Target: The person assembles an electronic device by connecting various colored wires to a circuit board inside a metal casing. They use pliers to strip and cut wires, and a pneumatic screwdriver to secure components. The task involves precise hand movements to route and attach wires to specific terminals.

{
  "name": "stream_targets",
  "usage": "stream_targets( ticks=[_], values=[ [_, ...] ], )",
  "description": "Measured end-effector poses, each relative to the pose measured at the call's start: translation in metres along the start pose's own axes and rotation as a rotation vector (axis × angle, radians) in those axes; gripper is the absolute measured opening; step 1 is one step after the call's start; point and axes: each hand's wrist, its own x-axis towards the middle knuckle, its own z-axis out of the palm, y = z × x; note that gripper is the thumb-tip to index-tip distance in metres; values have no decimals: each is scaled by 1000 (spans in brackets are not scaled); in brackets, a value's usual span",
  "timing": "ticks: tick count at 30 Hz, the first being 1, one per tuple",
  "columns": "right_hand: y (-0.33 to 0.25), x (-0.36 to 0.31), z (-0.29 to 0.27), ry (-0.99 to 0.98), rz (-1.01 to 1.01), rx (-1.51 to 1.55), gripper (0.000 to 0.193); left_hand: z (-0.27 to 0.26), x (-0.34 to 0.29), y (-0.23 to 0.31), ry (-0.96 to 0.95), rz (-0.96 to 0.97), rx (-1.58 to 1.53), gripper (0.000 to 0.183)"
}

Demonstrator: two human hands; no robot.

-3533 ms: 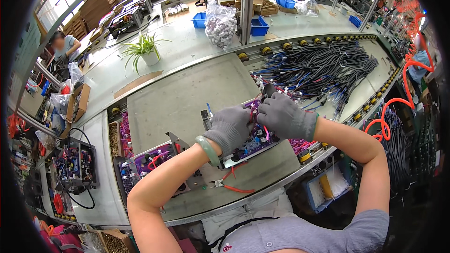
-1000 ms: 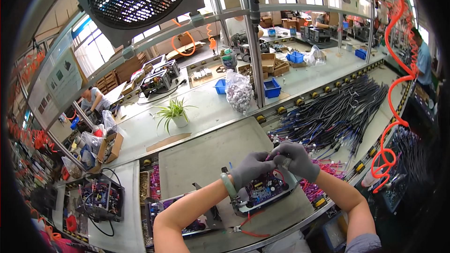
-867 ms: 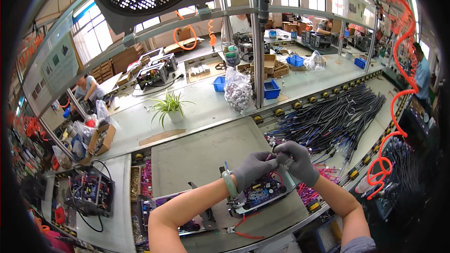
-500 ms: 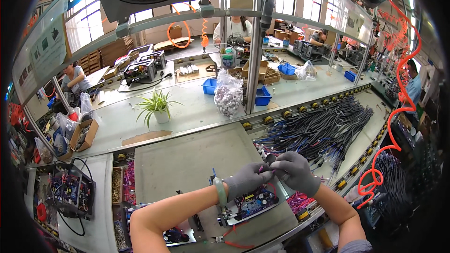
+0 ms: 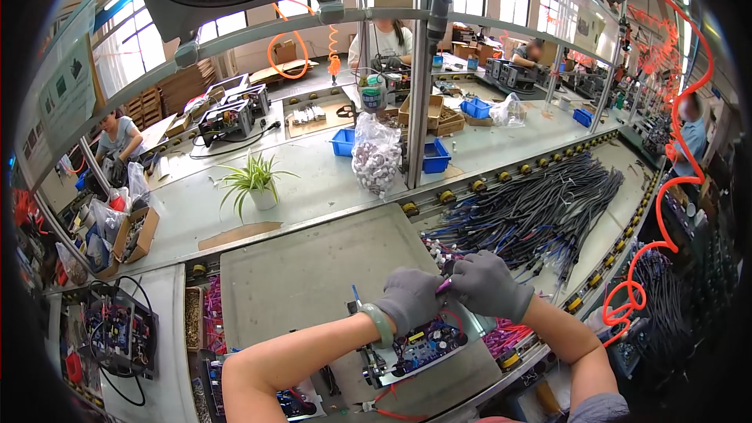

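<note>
My left hand (image 5: 410,299), in a grey glove with a pale green bangle at the wrist, has its fingers closed on a small purple piece (image 5: 444,285). My right hand (image 5: 493,287), also gloved in grey, pinches at the same piece from the other side; its exact kind is too small to make out. Just below both hands lies a circuit board (image 5: 423,347) on a metal plate, with a red wire curving over it. Nearer me are cutting pliers (image 5: 365,406) with red handles. A second circuit board (image 5: 296,404) is partly hidden by my left forearm.
A grey mat (image 5: 313,266) covers the bench. Black cables (image 5: 540,207) are heaped to the right, with pink-purple wires (image 5: 504,338) closer in. An open device (image 5: 119,329) stands at left. Beyond the rail are a potted plant (image 5: 262,197) and a bag of parts (image 5: 376,160). Other people work farther off.
My hands have drawn closer together, and the purple piece shows more plainly between them. A dark part seen at my right fingertips before is now mostly hidden. The view has shifted slightly.
</note>
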Motion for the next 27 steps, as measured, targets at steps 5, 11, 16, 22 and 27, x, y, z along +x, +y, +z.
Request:
stream_targets(
  ticks=[5,11,16,22,27],
  values=[
    [0,-6,5,13,98,92,15,5,-2,0,32,13,46,22],
    [-18,-20,-3,129,448,322,45,7,1,6,18,-77,69,22],
    [-1,-30,11,-179,545,436,30,23,10,5,116,-27,8,19],
    [-9,-31,10,-61,566,531,21,21,9,5,106,-29,7,17],
    [-9,-30,9,-48,561,556,20,22,12,7,87,-71,19,20]
  ],
)
